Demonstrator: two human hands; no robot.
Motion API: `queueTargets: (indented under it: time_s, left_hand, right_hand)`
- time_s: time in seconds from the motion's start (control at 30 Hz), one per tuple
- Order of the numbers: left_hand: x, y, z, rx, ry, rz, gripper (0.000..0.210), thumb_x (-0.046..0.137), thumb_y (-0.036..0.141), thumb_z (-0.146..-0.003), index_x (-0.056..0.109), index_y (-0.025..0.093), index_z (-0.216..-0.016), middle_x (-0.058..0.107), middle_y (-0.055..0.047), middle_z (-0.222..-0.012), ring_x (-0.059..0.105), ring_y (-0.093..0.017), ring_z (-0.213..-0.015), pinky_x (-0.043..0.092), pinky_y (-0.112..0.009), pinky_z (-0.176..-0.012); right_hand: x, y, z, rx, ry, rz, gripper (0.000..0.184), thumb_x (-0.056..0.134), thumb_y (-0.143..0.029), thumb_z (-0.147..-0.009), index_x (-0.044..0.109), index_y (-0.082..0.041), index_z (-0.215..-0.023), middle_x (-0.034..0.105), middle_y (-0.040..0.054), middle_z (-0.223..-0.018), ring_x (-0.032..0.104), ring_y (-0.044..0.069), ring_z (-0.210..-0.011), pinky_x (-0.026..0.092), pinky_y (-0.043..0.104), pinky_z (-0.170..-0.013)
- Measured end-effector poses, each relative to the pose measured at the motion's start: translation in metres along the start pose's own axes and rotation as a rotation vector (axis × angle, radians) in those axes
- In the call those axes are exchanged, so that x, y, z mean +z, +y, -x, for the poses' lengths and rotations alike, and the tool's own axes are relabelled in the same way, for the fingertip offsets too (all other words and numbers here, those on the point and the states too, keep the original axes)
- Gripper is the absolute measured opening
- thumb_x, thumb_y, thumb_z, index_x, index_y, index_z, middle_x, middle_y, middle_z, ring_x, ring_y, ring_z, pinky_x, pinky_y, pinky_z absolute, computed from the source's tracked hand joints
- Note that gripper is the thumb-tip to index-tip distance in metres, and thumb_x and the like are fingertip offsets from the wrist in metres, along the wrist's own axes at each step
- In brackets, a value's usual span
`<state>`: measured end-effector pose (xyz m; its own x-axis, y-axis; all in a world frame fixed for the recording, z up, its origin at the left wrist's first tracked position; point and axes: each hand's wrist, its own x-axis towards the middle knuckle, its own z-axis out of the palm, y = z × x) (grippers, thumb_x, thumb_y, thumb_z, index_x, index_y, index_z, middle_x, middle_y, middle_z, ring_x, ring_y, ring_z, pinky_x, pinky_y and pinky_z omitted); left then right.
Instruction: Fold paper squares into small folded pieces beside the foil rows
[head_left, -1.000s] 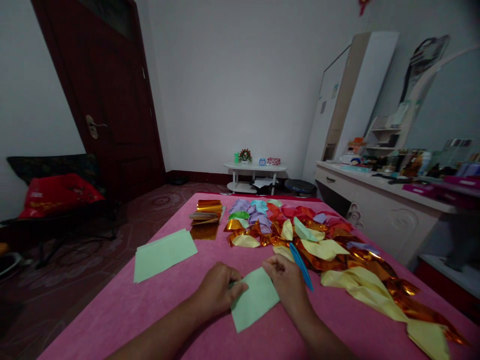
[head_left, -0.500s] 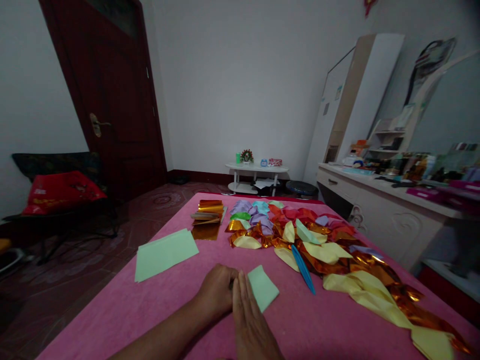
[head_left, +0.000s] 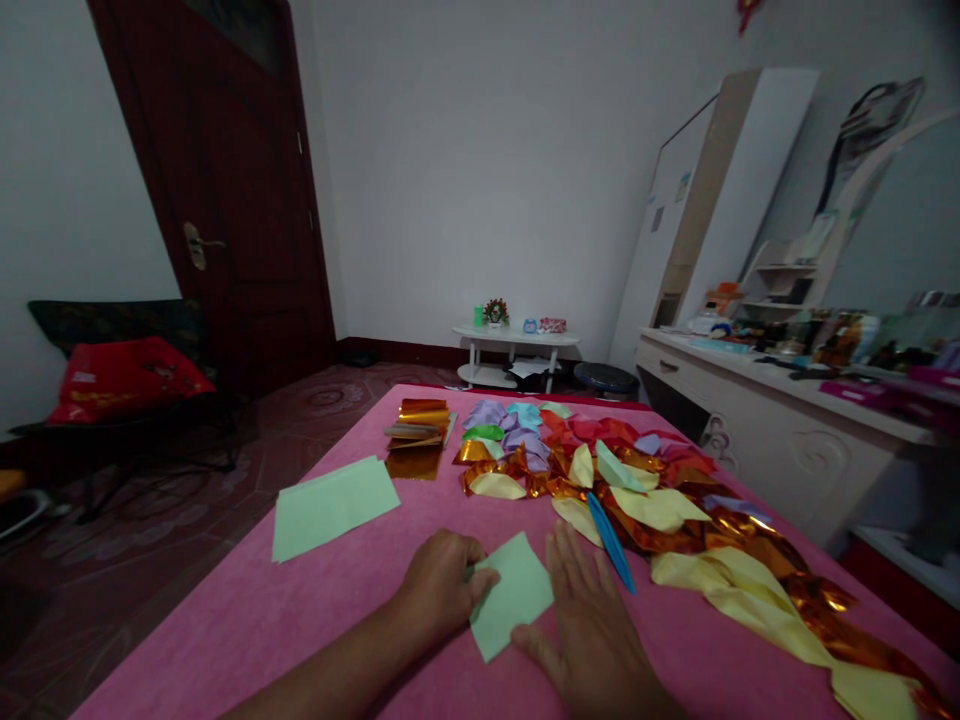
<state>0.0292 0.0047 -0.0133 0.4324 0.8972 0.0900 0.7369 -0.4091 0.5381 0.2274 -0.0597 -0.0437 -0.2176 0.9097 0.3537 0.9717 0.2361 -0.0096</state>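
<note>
A folded sheet of light green paper (head_left: 513,598) lies on the pink cloth-covered table (head_left: 330,600). My left hand (head_left: 444,580) grips its left edge, thumb on top and the other fingers curled. Flat over the right edge rests my right hand (head_left: 585,610), fingers stretched forward and thumb out to the left, at the paper's lower right. A blue folded paper piece (head_left: 611,542) lies just beyond my right fingers. Left of my hands is a stack of flat light green sheets (head_left: 334,508).
Gold foil sheets (head_left: 416,445) are stacked at the table's far left. Folded yellow papers (head_left: 660,508), orange foil pieces and coloured papers spread over the right side. A small white table (head_left: 516,334) stands by the wall; a dresser (head_left: 750,390) is at the right.
My right hand has slid rightward from beside my left hand across the green paper, uncovering more of it. My left hand stays at the paper's left edge.
</note>
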Motion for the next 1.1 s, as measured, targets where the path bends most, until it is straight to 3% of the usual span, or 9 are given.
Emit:
queueTargets:
  time_s: [0.07, 0.17, 0.33, 0.47, 0.57, 0.67, 0.8, 0.93, 1.1]
  left_hand:
    - [0.0, 0.0, 0.0, -0.013, 0.01, -0.02, 0.023, 0.056, 0.035, -0.076, 0.067, 0.017, -0.066, 0.059, 0.0, -0.058, 0.047, -0.011, -0.054, 0.025, -0.022, -0.051]
    - [-0.001, -0.002, 0.0, -0.012, 0.019, -0.058, 0.022, 0.058, 0.036, -0.077, 0.068, 0.019, -0.069, 0.062, 0.0, -0.061, 0.05, -0.012, -0.056, 0.026, -0.023, -0.053]
    - [-0.01, 0.001, 0.004, 0.004, 0.08, -0.153, 0.017, 0.063, 0.037, -0.077, 0.065, 0.021, -0.078, 0.065, 0.0, -0.074, 0.057, -0.016, -0.066, 0.035, -0.026, -0.059]
    - [-0.004, 0.015, 0.01, 0.301, 0.187, -0.228, 0.021, 0.059, 0.019, -0.081, 0.063, 0.023, -0.102, 0.061, -0.006, -0.107, 0.054, -0.022, -0.099, 0.04, -0.034, -0.083]
    - [0.005, 0.021, 0.014, 0.509, 0.058, -0.089, 0.019, 0.056, 0.022, -0.084, 0.063, 0.023, -0.102, 0.06, -0.007, -0.107, 0.053, -0.02, -0.098, 0.042, -0.033, -0.085]
    - [0.001, 0.019, 0.016, 0.562, -0.055, 0.059, 0.021, 0.057, 0.032, -0.085, 0.063, 0.023, -0.103, 0.061, -0.006, -0.101, 0.054, -0.019, -0.096, 0.044, -0.03, -0.085]
    - [-0.02, 0.018, 0.021, 0.645, -0.173, 0.058, 0.052, 0.074, 0.042, -0.066, 0.059, 0.023, -0.112, 0.058, -0.005, -0.112, 0.055, -0.02, -0.097, 0.045, -0.029, -0.087]
    - [-0.028, 0.025, 0.031, 0.644, -0.153, -0.159, 0.024, 0.061, 0.025, -0.075, 0.058, 0.02, -0.098, 0.06, -0.005, -0.103, 0.056, -0.02, -0.091, 0.046, -0.029, -0.078]
    - [-0.012, 0.03, 0.032, 0.691, -0.068, -0.396, 0.006, 0.048, 0.02, -0.087, 0.053, 0.019, -0.089, 0.061, -0.003, -0.087, 0.056, -0.018, -0.079, 0.043, -0.028, -0.066]
  right_hand:
    - [-0.004, -0.006, -0.001, -0.095, 0.03, -0.003, 0.092, 0.054, -0.066, -0.075, 0.037, -0.003, -0.141, 0.024, 0.0239, -0.147, 0.023, 0.043, -0.135, 0.028, 0.064, -0.104]
    - [-0.002, -0.011, 0.002, -0.312, -0.037, -0.069, 0.085, 0.049, -0.064, -0.08, 0.04, -0.003, -0.139, 0.034, 0.0243, -0.142, 0.036, 0.038, -0.131, 0.04, 0.054, -0.1]
    - [0.001, -0.008, 0.002, -0.176, -0.091, -0.081, 0.078, 0.045, -0.056, -0.085, 0.038, 0.0, -0.139, 0.032, 0.0239, -0.143, 0.036, 0.036, -0.132, 0.038, 0.053, -0.103]
    - [-0.004, -0.009, 0.0, -0.159, -0.141, -0.109, 0.075, 0.045, -0.052, -0.086, 0.036, -0.001, -0.14, 0.027, 0.0221, -0.146, 0.031, 0.036, -0.134, 0.035, 0.053, -0.106]
    - [-0.006, -0.009, -0.001, -0.152, -0.169, -0.122, 0.071, 0.047, -0.044, -0.086, 0.035, -0.002, -0.141, 0.026, 0.0198, -0.147, 0.028, 0.035, -0.136, 0.033, 0.052, -0.107]
    - [-0.004, -0.008, 0.0, -0.135, -0.185, -0.122, 0.068, 0.048, -0.031, -0.081, 0.034, -0.003, -0.142, 0.025, 0.0174, -0.148, 0.025, 0.033, -0.137, 0.03, 0.051, -0.109]
    - [-0.002, -0.008, 0.0, -0.102, -0.232, -0.102, 0.076, 0.046, -0.015, -0.069, 0.033, -0.004, -0.143, 0.021, 0.0149, -0.149, 0.021, 0.031, -0.138, 0.027, 0.05, -0.111]
    - [-0.007, -0.01, -0.003, -0.078, -0.278, -0.096, 0.075, 0.044, -0.012, -0.067, 0.036, -0.004, -0.141, 0.022, 0.0151, -0.149, 0.022, 0.03, -0.138, 0.027, 0.05, -0.111]
    - [-0.006, -0.01, -0.003, -0.09, -0.231, -0.094, 0.072, 0.043, -0.011, -0.069, 0.037, -0.003, -0.14, 0.025, 0.016, -0.147, 0.026, 0.031, -0.137, 0.03, 0.051, -0.109]
